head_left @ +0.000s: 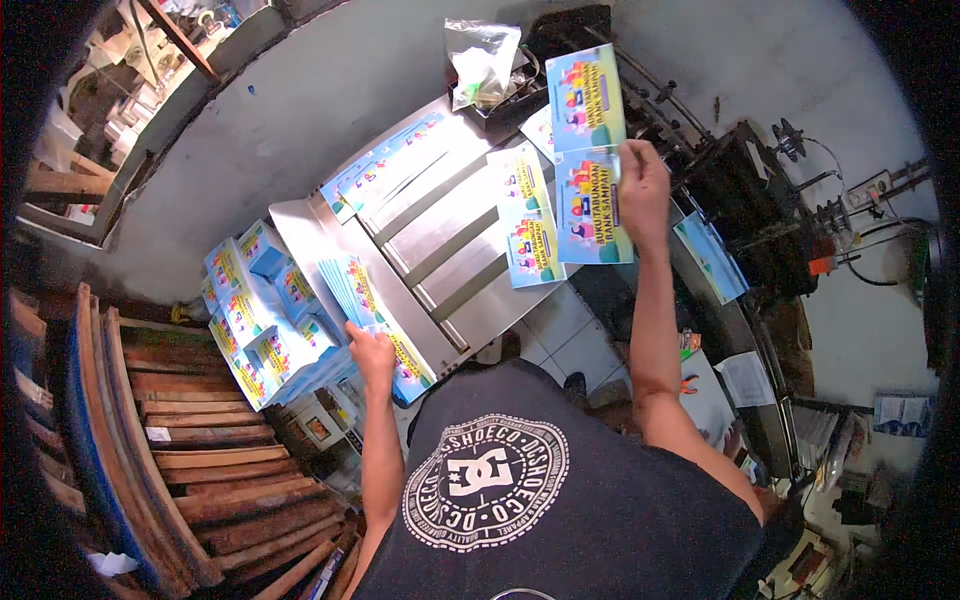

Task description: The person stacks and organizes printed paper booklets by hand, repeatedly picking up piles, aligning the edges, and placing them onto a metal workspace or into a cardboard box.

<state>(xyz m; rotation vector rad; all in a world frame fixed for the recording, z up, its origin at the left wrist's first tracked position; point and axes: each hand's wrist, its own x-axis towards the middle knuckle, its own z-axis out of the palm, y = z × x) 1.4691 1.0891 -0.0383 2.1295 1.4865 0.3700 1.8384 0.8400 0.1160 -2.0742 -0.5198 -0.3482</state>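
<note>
My right hand [645, 190] is closed on the right edge of a printed sheet [588, 105], blue and yellow with two cover pictures, one above the other. It is held up over the right end of a metal machine table [450, 215]. A similar printed sheet [520, 185] lies just left of it, partly overlapped. My left hand [372, 358] is closed on the near edge of a fanned stack of printed sheets [395, 335] at the table's left side. Its fingertips are partly hidden.
Blocks of stacked printed sheets [260, 310] stand at the left. Another sheet [385, 160] lies at the table's back edge. A dark machine [750, 190] with rods fills the right. A clear plastic bag [482, 65] sits behind. Wooden slats [220, 430] stand at lower left.
</note>
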